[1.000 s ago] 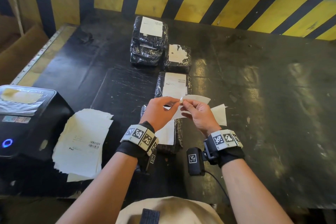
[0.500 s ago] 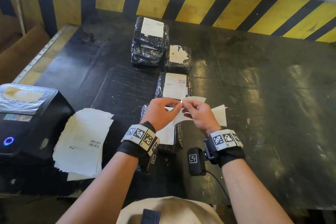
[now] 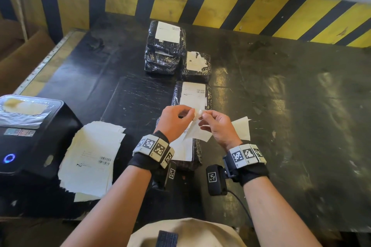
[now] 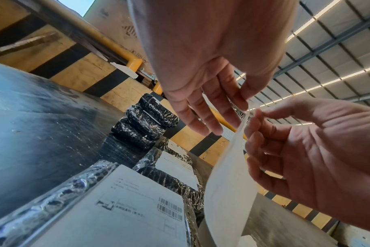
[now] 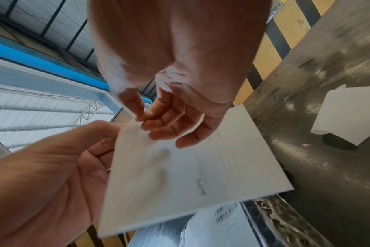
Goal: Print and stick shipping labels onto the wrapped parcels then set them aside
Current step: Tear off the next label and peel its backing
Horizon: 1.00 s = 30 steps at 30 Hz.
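Both hands hold one white label sheet [image 3: 197, 133] up by its top corner, above the table's near middle. My left hand [image 3: 190, 113] pinches that corner between thumb and fingers [image 4: 241, 103]. My right hand [image 3: 203, 114] pinches the same corner from the other side. The sheet [image 5: 190, 167] hangs down between the palms, seen edge-on in the left wrist view [image 4: 228, 183]. Right below lies a black-wrapped parcel [image 3: 195, 156] with a barcoded label [image 4: 137, 208] on top. A second labelled parcel [image 3: 192, 94] lies just behind it.
A stack of labelled parcels [image 3: 164, 46] and a single one [image 3: 197, 64] sit further back. The black label printer [image 3: 30, 136] stands at the left, with a pile of white sheets [image 3: 90, 156] beside it. A loose curled paper [image 3: 242, 128] lies right of my right hand. Behind the table runs a striped wall.
The paper flap that stuck out to the right above my right hand has shrunk to a small corner between the fingertips. Both hands stay in about the same place.
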Each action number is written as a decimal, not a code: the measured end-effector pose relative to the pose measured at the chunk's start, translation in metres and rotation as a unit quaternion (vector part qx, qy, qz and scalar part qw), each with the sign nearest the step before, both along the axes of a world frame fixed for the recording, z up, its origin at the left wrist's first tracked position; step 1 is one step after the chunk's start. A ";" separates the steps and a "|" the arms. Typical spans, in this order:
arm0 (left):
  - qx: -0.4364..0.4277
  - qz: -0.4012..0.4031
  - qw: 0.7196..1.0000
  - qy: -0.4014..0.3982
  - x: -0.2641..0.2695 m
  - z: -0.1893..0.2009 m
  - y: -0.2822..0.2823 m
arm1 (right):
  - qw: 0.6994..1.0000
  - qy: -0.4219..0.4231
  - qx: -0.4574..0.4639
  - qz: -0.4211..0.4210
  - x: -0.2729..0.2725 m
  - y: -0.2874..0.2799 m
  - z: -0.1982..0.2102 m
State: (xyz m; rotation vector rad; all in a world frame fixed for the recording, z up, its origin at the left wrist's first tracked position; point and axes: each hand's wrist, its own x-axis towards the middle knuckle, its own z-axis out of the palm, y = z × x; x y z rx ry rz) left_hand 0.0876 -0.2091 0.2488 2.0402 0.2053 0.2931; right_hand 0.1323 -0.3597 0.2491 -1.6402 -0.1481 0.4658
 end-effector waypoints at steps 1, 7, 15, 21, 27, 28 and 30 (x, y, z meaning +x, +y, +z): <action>-0.003 0.001 1.000 0.003 0.001 0.000 0.000 | 1.000 0.015 0.006 -0.011 0.000 0.000 0.001; 0.004 -0.013 1.000 0.013 0.002 0.001 -0.004 | 0.999 0.038 0.020 -0.033 -0.003 0.006 0.005; 0.007 0.026 0.999 0.026 0.002 0.001 0.005 | 0.997 -0.035 0.013 -0.072 -0.002 -0.002 0.000; 0.021 0.035 0.998 0.047 0.003 0.006 0.006 | 0.995 -0.027 0.035 -0.092 0.000 -0.008 -0.005; 0.007 0.037 0.999 0.038 -0.003 0.005 0.003 | 0.995 -0.042 -0.003 -0.087 -0.007 -0.007 -0.008; 0.001 0.043 0.998 0.041 -0.004 0.006 0.004 | 0.994 -0.050 -0.008 -0.093 -0.008 -0.009 -0.009; -0.006 0.050 0.997 0.050 -0.006 0.006 0.007 | 0.993 -0.062 -0.018 -0.101 -0.008 -0.014 -0.011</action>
